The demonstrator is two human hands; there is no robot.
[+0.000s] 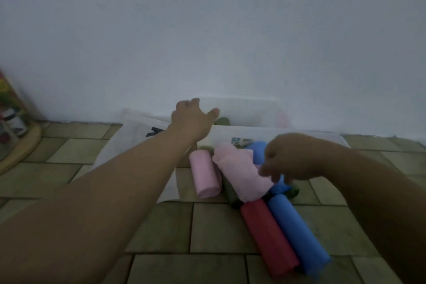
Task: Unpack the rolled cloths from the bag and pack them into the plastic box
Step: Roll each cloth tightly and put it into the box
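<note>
Greenish floor tiles are meeting a pale wall, and the person is working low against it. Their right hand (288, 159) is hanging blurred over the looser pink roll (244, 175), fingers drooping; whether it is gripping I cannot tell. That roll is lying just beneath it, long axis slanting away leftward. Their left hand (193, 120) is reaching open, holding nothing, at the plastic box (253, 110) near a green roll (223, 121). 1 tighter pink roll (205, 173), 1 red roll (267, 235) and 1 blue roll (297, 230) are lying alongside; the white bag (138, 131) is sprawling before the box.
</note>
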